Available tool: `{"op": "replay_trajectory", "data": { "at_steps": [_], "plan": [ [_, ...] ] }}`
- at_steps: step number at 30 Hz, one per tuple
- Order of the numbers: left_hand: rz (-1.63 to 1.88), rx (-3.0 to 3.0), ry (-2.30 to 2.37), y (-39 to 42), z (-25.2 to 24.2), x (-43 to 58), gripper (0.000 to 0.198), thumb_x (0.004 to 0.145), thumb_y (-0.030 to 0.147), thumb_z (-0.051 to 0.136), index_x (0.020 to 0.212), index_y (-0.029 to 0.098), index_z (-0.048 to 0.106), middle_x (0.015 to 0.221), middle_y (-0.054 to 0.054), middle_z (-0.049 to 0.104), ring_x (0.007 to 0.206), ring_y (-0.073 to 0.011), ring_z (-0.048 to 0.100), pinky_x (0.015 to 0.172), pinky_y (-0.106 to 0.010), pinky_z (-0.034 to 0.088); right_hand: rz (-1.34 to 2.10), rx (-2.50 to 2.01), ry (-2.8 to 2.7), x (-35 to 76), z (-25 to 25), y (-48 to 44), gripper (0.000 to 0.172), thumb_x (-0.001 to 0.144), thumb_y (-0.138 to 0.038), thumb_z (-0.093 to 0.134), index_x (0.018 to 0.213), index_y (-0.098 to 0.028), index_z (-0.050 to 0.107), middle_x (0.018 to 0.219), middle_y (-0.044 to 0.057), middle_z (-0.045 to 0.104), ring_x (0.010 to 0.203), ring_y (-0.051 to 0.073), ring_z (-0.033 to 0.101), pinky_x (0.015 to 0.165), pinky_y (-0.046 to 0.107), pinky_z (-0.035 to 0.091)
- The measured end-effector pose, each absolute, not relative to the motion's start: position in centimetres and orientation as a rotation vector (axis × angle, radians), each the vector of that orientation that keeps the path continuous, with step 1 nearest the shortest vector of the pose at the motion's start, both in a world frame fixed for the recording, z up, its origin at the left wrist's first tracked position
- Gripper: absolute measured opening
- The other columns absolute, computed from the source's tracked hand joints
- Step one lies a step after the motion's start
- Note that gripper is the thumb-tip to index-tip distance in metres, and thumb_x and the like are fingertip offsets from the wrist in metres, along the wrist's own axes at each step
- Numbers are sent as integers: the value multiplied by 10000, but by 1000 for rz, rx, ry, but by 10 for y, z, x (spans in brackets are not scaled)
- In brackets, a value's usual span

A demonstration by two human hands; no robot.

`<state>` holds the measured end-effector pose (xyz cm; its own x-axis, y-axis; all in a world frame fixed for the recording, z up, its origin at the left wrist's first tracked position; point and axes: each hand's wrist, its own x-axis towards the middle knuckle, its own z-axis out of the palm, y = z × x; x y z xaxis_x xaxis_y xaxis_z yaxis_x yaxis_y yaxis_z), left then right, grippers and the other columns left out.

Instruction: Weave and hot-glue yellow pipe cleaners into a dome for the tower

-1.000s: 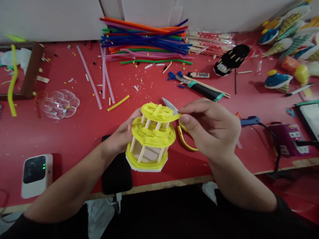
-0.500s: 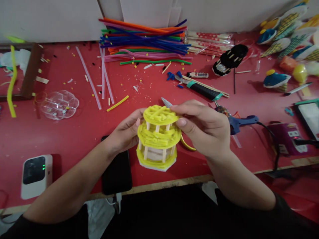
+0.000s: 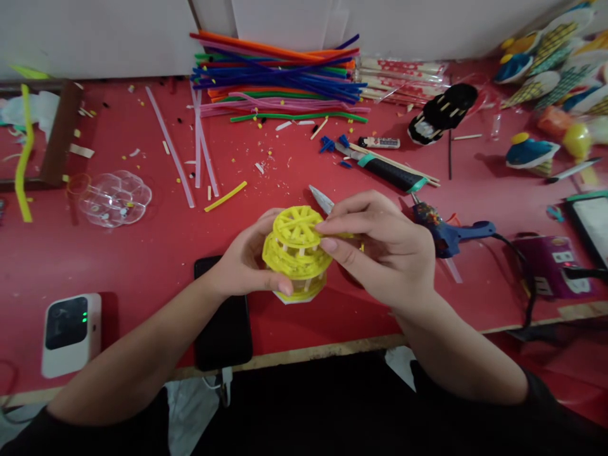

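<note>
A yellow three-tiered tower model, built of pipe cleaners with pale wooden posts between its tiers, is held above the table. Its spoked round top is tilted towards me. My left hand is closed around its left side, the thumb across the front near the white base. With thumb and index finger, my right hand pinches the right edge of the top disc; its other fingers are bent behind. Pointed scissors blades lie behind the right hand, which hides most of them. Below the left wrist is a black phone.
Pipe cleaners in several colours lie at the back. To the right are a utility knife, a blue glue gun with its cable, and a black tiered model. A clear plastic dish and white device are at left.
The tower has tipped so that its top faces me more, and its base has risen. My left thumb has come round to its lower front. My right fingers have shifted slightly left with the top edge.
</note>
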<state>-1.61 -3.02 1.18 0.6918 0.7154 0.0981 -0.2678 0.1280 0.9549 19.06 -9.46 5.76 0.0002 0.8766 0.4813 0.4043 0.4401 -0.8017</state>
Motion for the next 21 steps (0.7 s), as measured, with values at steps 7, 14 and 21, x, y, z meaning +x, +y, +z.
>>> {"op": "replay_trajectory", "data": {
  "at_steps": [7, 14, 21],
  "plan": [
    [831, 1378, 417, -39, 8, -13, 857, 613, 206, 969, 1382, 313, 604, 1351, -71, 686, 1235, -267, 670, 1006, -333, 582, 415, -1133, -1703, 187, 55, -95, 179, 873, -162, 744, 1004, -278, 782, 968, 25, 699, 887, 180, 691, 834, 372, 608],
    [871, 1377, 447, -41, 4, -15, 682, 712, 191, 894, 1326, 288, 616, 1225, -60, 754, 1064, -218, 749, 898, -279, 625, 279, -1146, -1651, 183, 52, -97, 222, 858, -147, 783, 1058, -204, 705, 964, 52, 725, 885, 168, 693, 728, 304, 625],
    [918, 1443, 389, -37, 5, -15, 684, 751, 176, 874, 1353, 328, 586, 1237, -27, 738, 1084, -197, 743, 935, -280, 626, 14, -1122, -1743, 183, 52, -98, 74, 907, -166, 731, 960, -217, 733, 830, 38, 764, 735, 168, 711, 694, 323, 633]
  ]
}}
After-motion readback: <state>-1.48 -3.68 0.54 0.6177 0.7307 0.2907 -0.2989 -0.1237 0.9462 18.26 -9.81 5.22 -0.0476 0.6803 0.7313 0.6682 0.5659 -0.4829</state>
